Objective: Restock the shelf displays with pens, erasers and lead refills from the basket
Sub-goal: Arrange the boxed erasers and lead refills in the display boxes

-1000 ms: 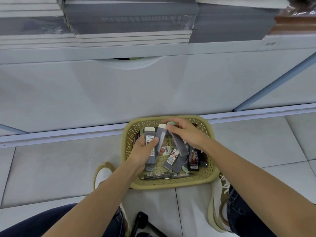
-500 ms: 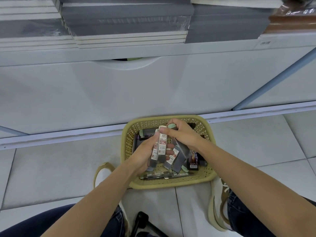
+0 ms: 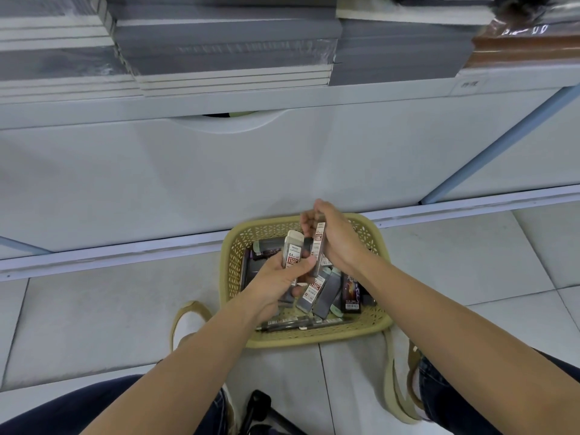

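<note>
A yellow perforated basket [image 3: 233, 255] stands on the tiled floor against the shelf base. Inside lie several grey lead refill cases [image 3: 326, 295], a dark carded pack [image 3: 351, 291] and pens [image 3: 301, 324] along its near wall. My left hand [image 3: 276, 284] grips upright lead refill cases [image 3: 293, 251] with white caps over the basket. My right hand [image 3: 337, 240] pinches another lead refill case [image 3: 319, 243] and holds it upright right beside the ones in my left hand.
A white cabinet front [image 3: 282, 171] with a curved handle cutout rises behind the basket. Stacks of grey and brown books [image 3: 226, 48] fill the shelf above. A blue slanted pole [image 3: 499, 142] stands at right. My shoes flank the basket; a black object [image 3: 260, 406] lies between my knees.
My right hand lifted a lead refill case out of the basket and brought it up beside the cases in my left hand. Both hands rose slightly above the basket.
</note>
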Demonstrator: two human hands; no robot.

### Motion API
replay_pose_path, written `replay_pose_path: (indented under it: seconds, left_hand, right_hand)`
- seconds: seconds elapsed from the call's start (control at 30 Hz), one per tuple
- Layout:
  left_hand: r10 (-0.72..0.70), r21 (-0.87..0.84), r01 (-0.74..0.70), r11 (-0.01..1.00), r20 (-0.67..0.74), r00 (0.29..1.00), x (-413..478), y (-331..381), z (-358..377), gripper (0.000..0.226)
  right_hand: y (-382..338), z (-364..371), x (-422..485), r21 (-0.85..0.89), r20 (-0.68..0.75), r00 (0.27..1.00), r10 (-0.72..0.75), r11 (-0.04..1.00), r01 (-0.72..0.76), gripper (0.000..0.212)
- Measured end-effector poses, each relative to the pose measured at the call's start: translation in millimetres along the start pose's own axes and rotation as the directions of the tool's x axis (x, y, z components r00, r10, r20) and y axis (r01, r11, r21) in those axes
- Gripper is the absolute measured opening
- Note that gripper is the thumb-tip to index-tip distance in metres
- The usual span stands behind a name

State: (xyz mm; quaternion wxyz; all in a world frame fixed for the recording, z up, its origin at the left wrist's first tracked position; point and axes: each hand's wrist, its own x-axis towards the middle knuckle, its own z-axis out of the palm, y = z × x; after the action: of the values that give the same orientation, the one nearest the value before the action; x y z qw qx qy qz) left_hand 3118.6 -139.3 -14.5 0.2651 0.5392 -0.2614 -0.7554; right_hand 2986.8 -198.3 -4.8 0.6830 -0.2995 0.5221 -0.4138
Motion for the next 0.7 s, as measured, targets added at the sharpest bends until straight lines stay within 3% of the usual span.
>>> replay_pose_path:
  seconds: [0.1,0.2,0.33,0.4,0.57,0.7]
  left_hand:
    - [0.065,-0.013,-0.066,0.998,-0.028,0.997,-2.0,9.0,-1.2,0.043]
    - [0.171,0.015,-0.171,0.985,-0.075,0.982,-4.9,21.1,-2.6,0.032]
    - [0.234,-0.013,-0.236,0.972,-0.07,0.97,-16.6,48.3,7.6,0.013]
    - [0.279,0.021,-0.279,0.96,-0.04,0.959,-26.1,67.8,17.2,0.026]
    - [0.513,0.175,-0.514,0.84,0.051,0.857,-63.8,122.1,50.8,0.024]
    - [0.608,0.2,-0.622,0.757,0.13,0.783,-100.4,170.9,84.5,0.016]
  right_hand:
    - [-5.9,-9.7,-1.1,-0.125,0.044,0.999,-0.025,0.992,0.031,0.029]
    - [-20.0,-22.9,-1.9,-0.246,0.093,0.994,-0.058,0.966,0.079,0.018]
    - [-65.7,-33.1,-7.1,-0.327,0.204,0.97,-0.134,0.924,0.197,0.027]
    - [-99.1,-33.2,-14.2,-0.379,0.276,0.951,-0.142,0.893,0.243,0.026]
    - [-200.1,-29.8,-53.7,-0.518,0.476,0.875,-0.092,0.774,0.364,0.024]
    - [-275.9,-32.3,-102.9,-0.558,0.538,0.817,-0.21,0.637,0.531,0.026]
